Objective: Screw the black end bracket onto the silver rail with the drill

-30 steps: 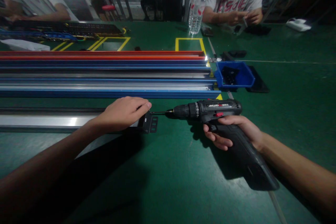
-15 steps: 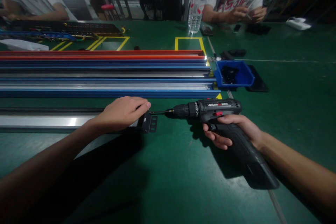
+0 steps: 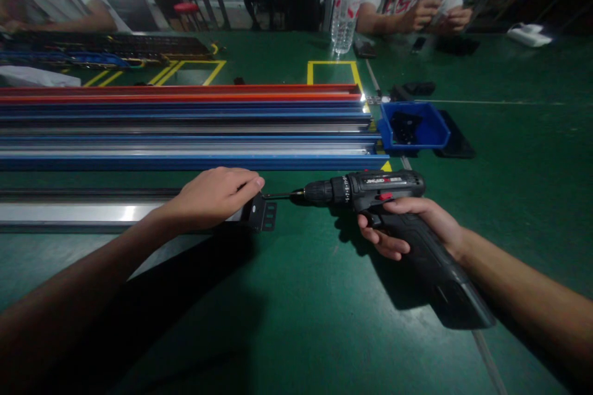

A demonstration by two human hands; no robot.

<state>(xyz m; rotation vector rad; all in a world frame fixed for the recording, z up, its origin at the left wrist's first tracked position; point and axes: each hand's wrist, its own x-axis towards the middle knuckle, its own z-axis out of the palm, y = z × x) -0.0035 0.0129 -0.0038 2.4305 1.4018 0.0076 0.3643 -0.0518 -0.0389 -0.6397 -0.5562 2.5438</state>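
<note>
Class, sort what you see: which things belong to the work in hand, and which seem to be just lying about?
In the work:
- drill, held by the right hand
- silver rail, with the left hand at its end
- black bracket at that end

Apparently just about:
- clear bottles
- red stool

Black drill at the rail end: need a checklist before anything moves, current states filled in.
1. Right hand gripping the drill: ok, wrapped around the handle.
2. Left hand steadying the silver-and-black rail: ok, laid over its end; pressure cannot be judged.
3. Bit lined up with the black bracket: ok, it points at the bracket's upper part.
4. Bit seated in a screw: cannot tell, tip too small and dark.
5. Left fingertips well clear of the bit: not ok, they sit right by its tip.
6. Drill rotation direction: cannot tell.
</note>
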